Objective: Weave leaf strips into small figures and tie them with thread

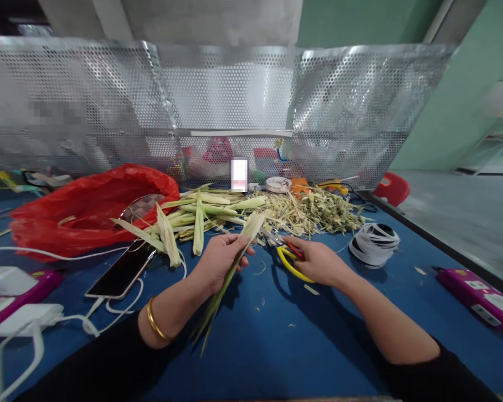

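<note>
While a leafy pale-green husk [252, 226] is sitting pinched in the left hand [222, 259] near centre, the right hand [321, 262] is gripping red-and-yellow-handled metal scissors [280, 242]; shredded yellow-green trimmings [327, 212] are lying far right, seemingly uncut pale husks [198, 226] far left.

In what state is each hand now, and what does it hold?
Left hand: closed, holding a pale green husk.
Right hand: closed, holding scissors.

Tabletop [272, 352] passable between forearms [388, 318]; husk pile [291, 209], perforated screen [235, 84] block beyond.
</note>
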`<move>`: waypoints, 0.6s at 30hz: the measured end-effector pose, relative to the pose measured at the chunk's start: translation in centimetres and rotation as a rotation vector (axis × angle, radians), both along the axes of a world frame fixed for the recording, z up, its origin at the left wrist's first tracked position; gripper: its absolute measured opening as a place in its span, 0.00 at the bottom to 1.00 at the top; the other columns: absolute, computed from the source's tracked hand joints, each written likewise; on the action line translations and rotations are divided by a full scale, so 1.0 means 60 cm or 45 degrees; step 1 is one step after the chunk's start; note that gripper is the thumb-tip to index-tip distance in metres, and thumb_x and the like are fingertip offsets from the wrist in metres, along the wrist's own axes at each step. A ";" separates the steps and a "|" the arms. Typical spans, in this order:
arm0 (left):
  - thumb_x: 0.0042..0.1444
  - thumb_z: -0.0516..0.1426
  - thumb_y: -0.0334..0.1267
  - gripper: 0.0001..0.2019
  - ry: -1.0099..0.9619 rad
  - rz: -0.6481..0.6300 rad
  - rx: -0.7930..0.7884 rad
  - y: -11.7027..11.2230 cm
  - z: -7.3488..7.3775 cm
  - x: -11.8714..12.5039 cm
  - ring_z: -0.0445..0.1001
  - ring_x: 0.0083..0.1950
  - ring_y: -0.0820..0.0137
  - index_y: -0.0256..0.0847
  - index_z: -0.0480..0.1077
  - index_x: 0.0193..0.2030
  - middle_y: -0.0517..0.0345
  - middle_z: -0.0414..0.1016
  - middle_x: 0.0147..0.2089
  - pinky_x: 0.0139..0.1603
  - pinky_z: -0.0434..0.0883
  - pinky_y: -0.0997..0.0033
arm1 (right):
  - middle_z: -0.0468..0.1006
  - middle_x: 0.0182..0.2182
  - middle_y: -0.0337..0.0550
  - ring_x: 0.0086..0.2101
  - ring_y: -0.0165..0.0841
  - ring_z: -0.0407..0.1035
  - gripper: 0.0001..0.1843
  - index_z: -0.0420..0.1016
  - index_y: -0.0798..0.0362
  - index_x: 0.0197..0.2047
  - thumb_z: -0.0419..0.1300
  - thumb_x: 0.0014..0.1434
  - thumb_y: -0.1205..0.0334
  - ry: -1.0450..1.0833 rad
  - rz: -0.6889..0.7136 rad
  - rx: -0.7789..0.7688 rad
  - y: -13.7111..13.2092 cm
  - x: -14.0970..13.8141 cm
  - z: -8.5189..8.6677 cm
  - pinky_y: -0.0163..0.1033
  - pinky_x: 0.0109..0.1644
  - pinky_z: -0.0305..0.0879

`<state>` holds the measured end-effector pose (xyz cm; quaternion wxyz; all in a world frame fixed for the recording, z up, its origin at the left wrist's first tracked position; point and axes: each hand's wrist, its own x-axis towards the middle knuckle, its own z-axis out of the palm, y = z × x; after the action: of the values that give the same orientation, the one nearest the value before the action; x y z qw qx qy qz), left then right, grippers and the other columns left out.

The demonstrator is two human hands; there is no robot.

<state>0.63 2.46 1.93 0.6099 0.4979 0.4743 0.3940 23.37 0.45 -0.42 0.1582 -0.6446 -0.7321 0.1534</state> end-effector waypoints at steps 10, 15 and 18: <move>0.48 0.62 0.40 0.10 -0.136 0.193 -0.024 0.029 0.013 -0.018 0.69 0.20 0.78 0.33 0.74 0.29 0.57 0.74 0.26 0.20 0.62 0.78 | 0.67 0.30 0.34 0.30 0.29 0.63 0.38 0.62 0.51 0.56 0.67 0.40 0.62 1.211 0.040 -0.091 -0.004 -0.020 0.013 0.36 0.36 0.63; 0.47 0.62 0.41 0.11 -0.116 0.189 0.002 0.032 0.007 -0.018 0.69 0.21 0.77 0.33 0.74 0.30 0.55 0.75 0.27 0.19 0.62 0.79 | 0.64 0.30 0.33 0.31 0.30 0.63 0.36 0.60 0.47 0.52 0.67 0.39 0.64 1.085 0.162 -0.211 -0.013 -0.018 0.012 0.34 0.33 0.62; 0.48 0.62 0.42 0.11 -0.077 0.182 0.031 0.033 0.004 -0.017 0.69 0.21 0.78 0.33 0.74 0.30 0.54 0.76 0.28 0.19 0.62 0.80 | 0.61 0.28 0.32 0.29 0.28 0.59 0.30 0.62 0.48 0.49 0.66 0.43 0.62 0.930 0.172 -0.185 -0.019 -0.022 0.012 0.33 0.32 0.59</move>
<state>-0.40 4.43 2.18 0.5882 0.4577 0.4852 0.4572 22.05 -0.67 0.32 0.3522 -0.5072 -0.6555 0.4348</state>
